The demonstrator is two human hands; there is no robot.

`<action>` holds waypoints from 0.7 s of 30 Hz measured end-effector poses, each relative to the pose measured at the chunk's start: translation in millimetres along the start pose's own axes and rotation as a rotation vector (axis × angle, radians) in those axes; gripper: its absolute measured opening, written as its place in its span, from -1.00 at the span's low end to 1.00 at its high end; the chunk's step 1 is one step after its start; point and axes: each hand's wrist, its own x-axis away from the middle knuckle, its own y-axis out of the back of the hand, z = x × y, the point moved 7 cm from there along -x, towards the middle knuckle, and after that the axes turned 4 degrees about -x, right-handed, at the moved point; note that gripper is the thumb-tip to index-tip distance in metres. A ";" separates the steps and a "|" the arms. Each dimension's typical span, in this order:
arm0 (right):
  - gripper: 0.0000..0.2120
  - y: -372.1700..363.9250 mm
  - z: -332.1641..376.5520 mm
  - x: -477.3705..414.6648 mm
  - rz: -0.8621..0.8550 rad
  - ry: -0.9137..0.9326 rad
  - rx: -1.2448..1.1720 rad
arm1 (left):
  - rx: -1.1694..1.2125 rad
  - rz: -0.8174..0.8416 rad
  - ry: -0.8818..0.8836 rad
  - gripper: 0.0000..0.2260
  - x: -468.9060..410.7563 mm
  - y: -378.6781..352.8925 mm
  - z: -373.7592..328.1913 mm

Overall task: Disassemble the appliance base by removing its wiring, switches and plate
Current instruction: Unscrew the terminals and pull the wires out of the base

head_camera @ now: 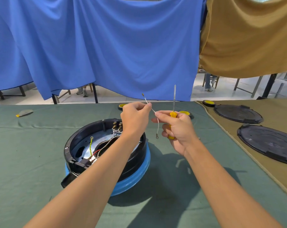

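Your left hand (136, 117) is raised above the appliance base (68, 155), with thumb and forefinger pinching a loose white wire (158, 127) near its upper end. That end, carrying a small terminal, sticks up past your fingers.

Your right hand (177, 129) is closed around the yellow handle of a screwdriver (173, 114), whose shaft points straight up. The thumb and forefinger of this hand also pinch the white wire lower down. Below that grip the wire hangs free and ends in a ring terminal, clear of the desk (24, 153).

The appliance base stands open side up on the green-covered desk, beneath your left forearm. It has a black wall and a blue rim at its foot. Inside lies the metal plate (83, 142). A green-yellow wire (90, 145), a red wire (96, 151) and further white leads remain in it. Terminal blocks sit on its far inner wall, partly hidden by your left hand.

Two black round covers (267, 143) lie flat on brown cloth to your right, well apart from the base.
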 end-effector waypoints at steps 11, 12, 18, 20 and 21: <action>-0.95 60.0 -28.1 -11.8 -0.231 0.005 0.486 | -0.926 0.568 -0.468 -0.55 28.3 -35.6 24.4; -0.94 64.0 -32.4 -12.5 -0.243 -0.007 0.516 | -0.921 0.574 -0.467 -0.53 27.7 -36.2 26.4; -0.89 71.2 -36.6 -17.8 -0.360 0.034 0.813 | -0.884 0.507 -0.533 -0.59 25.1 -35.7 28.5; -0.88 71.2 -40.2 -18.2 -0.387 0.051 0.926 | -0.891 0.492 -0.534 -0.60 24.5 -35.5 28.3; -0.88 70.8 -42.8 -18.1 -0.391 0.058 0.985 | -0.893 0.487 -0.532 -0.60 24.1 -35.5 28.5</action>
